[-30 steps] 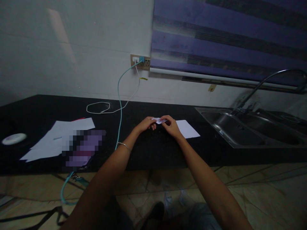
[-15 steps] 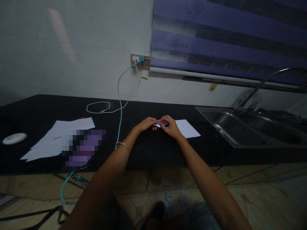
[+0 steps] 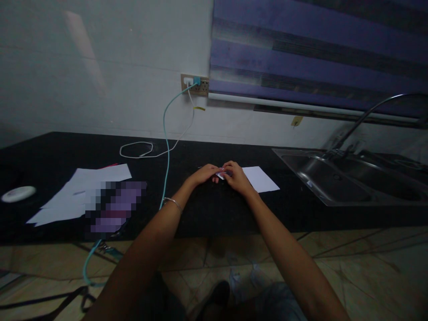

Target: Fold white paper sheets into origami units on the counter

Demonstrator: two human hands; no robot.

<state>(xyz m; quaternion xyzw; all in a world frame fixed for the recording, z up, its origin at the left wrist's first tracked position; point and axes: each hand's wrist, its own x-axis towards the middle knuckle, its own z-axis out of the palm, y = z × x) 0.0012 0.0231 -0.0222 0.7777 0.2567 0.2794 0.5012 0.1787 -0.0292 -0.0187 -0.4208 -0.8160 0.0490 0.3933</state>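
Note:
Both my hands meet over the black counter (image 3: 207,209) and pinch a small folded piece of paper (image 3: 220,173) between them. My left hand (image 3: 204,173) grips its left end with fingers curled. My right hand (image 3: 236,176) closes over its right end and hides most of it. A bracelet (image 3: 173,203) circles my left wrist. A white sheet (image 3: 262,179) lies flat on the counter just right of my right hand.
Loose white sheets (image 3: 76,194) and a blurred purple patch lie at the left. A white round object (image 3: 18,193) sits at the far left. A teal cable (image 3: 166,147) and a white cable (image 3: 147,150) run from the wall socket (image 3: 195,84). A steel sink (image 3: 347,178) with tap is at the right.
My hands have drawn closer together on the small paper, which now shows less between my fingers. Everything else on the counter is unmoved.

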